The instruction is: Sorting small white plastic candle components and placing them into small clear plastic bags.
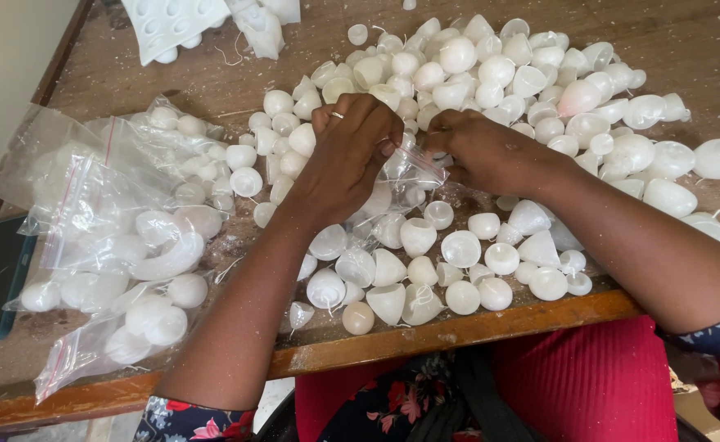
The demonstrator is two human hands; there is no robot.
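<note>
Bag point(413, 164), clear and hard to see, pinched between left hand point(347, 151) and right hand point(478, 151); candles point(491, 74) reach the table edge point(458, 331).

Left hand point(352, 147), right hand point(478, 151) meet, fingers point(388, 147) pinched.

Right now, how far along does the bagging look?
Done: several filled clear bags lie at the left. In hand: left hand and right hand hold a small clear bag between them. Left: a large loose pile of white candles covers the table.
</note>
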